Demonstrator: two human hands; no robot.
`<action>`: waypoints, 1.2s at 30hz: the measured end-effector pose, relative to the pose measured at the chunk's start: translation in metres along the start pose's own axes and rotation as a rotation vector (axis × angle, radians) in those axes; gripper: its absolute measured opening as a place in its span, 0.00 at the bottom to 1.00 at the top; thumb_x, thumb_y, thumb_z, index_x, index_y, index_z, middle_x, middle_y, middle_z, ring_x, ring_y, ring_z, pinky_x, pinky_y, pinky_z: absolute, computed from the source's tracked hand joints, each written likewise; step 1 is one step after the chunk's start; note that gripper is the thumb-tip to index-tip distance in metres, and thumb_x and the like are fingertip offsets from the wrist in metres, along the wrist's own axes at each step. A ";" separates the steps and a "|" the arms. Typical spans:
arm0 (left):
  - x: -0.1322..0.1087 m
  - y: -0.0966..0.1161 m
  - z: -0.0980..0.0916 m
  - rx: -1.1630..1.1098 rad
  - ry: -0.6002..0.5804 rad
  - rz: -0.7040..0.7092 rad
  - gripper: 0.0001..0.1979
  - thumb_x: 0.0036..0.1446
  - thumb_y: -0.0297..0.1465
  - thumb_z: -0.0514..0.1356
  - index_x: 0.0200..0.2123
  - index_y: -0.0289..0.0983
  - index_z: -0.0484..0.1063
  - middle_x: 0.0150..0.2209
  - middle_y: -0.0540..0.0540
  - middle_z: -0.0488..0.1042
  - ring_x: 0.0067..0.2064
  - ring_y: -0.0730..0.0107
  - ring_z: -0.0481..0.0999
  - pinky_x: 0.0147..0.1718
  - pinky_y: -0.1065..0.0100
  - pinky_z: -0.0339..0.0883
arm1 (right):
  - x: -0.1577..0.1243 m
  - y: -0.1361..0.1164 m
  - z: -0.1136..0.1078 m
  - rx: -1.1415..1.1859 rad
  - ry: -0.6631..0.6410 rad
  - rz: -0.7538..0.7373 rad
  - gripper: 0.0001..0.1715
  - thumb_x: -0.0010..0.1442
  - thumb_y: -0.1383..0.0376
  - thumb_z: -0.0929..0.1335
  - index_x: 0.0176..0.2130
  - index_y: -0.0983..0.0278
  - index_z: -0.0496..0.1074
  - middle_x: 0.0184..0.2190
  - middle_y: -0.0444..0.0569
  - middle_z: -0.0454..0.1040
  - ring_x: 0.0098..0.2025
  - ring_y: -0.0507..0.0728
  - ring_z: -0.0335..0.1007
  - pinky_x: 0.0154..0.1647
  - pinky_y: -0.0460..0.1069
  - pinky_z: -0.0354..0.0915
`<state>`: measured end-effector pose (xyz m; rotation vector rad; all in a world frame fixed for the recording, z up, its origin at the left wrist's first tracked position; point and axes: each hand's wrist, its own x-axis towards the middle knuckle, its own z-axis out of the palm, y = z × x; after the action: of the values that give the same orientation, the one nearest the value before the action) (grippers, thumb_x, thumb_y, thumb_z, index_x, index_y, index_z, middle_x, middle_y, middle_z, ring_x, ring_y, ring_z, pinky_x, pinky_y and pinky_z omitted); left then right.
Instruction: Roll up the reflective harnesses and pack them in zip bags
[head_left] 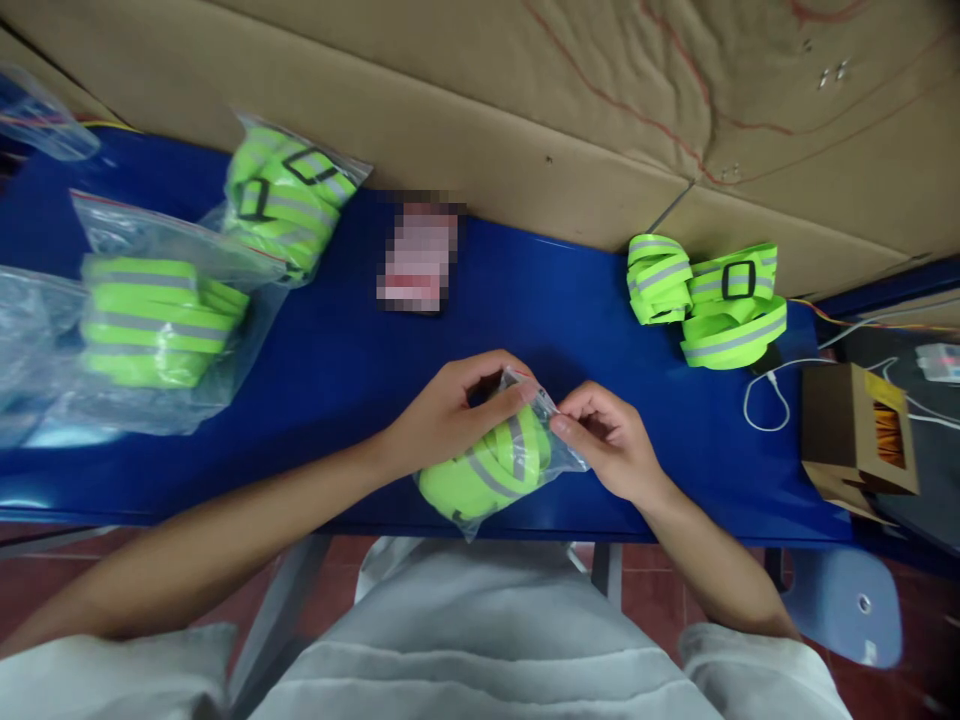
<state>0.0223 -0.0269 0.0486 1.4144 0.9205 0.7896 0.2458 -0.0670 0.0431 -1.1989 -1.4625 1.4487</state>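
Observation:
Near the table's front edge lies a clear plastic bag (566,458) with a rolled neon-green reflective strap (484,475) inside it. My left hand (469,405) is closed on the bag's upper edge, thumb laid over the plastic. On the other side, my right hand (607,435) pinches the right end of that same edge between thumb and fingers. Whether the bag's mouth is sealed I cannot tell. Two loose rolled green straps, a smaller roll (658,280) and a larger one with a black buckle (731,335), sit at the back right.
On the left, a bagged strap roll (161,335) lies among clear bags (37,340); another bagged roll (289,205) leans by the cardboard-covered wall (480,110). A blurred-out phone-shaped object (416,258) rests on the blue table (525,290). An open cardboard box (836,420) and white cable (784,405) are at right.

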 end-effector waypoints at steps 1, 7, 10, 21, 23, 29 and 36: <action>0.000 -0.001 0.001 -0.011 -0.014 -0.005 0.12 0.63 0.40 0.66 0.40 0.36 0.78 0.34 0.51 0.77 0.32 0.76 0.72 0.32 0.75 0.65 | -0.001 0.000 -0.001 -0.014 -0.003 -0.006 0.11 0.66 0.59 0.73 0.35 0.62 0.73 0.27 0.41 0.70 0.28 0.48 0.64 0.28 0.45 0.58; -0.002 -0.003 0.001 0.043 0.015 -0.047 0.11 0.61 0.39 0.67 0.37 0.36 0.78 0.31 0.52 0.77 0.31 0.75 0.72 0.30 0.74 0.64 | -0.001 -0.001 -0.002 -0.063 -0.079 0.000 0.08 0.67 0.59 0.72 0.40 0.61 0.73 0.30 0.41 0.71 0.31 0.48 0.65 0.31 0.45 0.60; -0.005 0.000 0.001 0.121 -0.015 -0.019 0.10 0.63 0.37 0.66 0.35 0.36 0.79 0.32 0.52 0.79 0.33 0.75 0.74 0.32 0.74 0.64 | -0.001 0.000 -0.002 -0.104 -0.095 -0.017 0.09 0.65 0.60 0.74 0.42 0.61 0.74 0.31 0.41 0.73 0.32 0.49 0.67 0.33 0.45 0.62; -0.002 -0.007 -0.001 0.171 -0.123 0.039 0.13 0.70 0.38 0.59 0.46 0.38 0.82 0.42 0.50 0.85 0.41 0.71 0.82 0.39 0.74 0.70 | 0.000 0.002 -0.001 -0.193 -0.068 0.002 0.10 0.66 0.58 0.72 0.40 0.61 0.73 0.29 0.41 0.72 0.30 0.49 0.66 0.32 0.45 0.61; -0.002 -0.008 -0.001 0.205 -0.093 0.109 0.12 0.69 0.36 0.60 0.45 0.37 0.83 0.42 0.49 0.85 0.42 0.72 0.83 0.40 0.74 0.70 | 0.001 0.003 0.000 -0.214 -0.053 -0.022 0.09 0.66 0.58 0.73 0.40 0.61 0.73 0.30 0.40 0.73 0.31 0.49 0.67 0.33 0.45 0.61; -0.006 -0.013 0.004 0.323 -0.055 0.304 0.10 0.70 0.32 0.60 0.42 0.36 0.82 0.37 0.50 0.84 0.38 0.76 0.81 0.38 0.76 0.69 | 0.000 0.007 0.001 -0.306 -0.030 -0.050 0.08 0.68 0.58 0.71 0.40 0.61 0.73 0.27 0.39 0.70 0.29 0.49 0.66 0.30 0.46 0.59; -0.007 -0.011 0.003 0.371 -0.088 0.299 0.12 0.72 0.33 0.56 0.47 0.35 0.79 0.43 0.47 0.83 0.42 0.73 0.81 0.42 0.74 0.70 | -0.002 0.006 0.003 -0.277 0.004 -0.113 0.05 0.67 0.62 0.72 0.39 0.60 0.74 0.27 0.39 0.69 0.29 0.48 0.64 0.30 0.45 0.59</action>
<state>0.0206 -0.0347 0.0383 1.9288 0.8256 0.7946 0.2445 -0.0699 0.0373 -1.2587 -1.7412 1.1945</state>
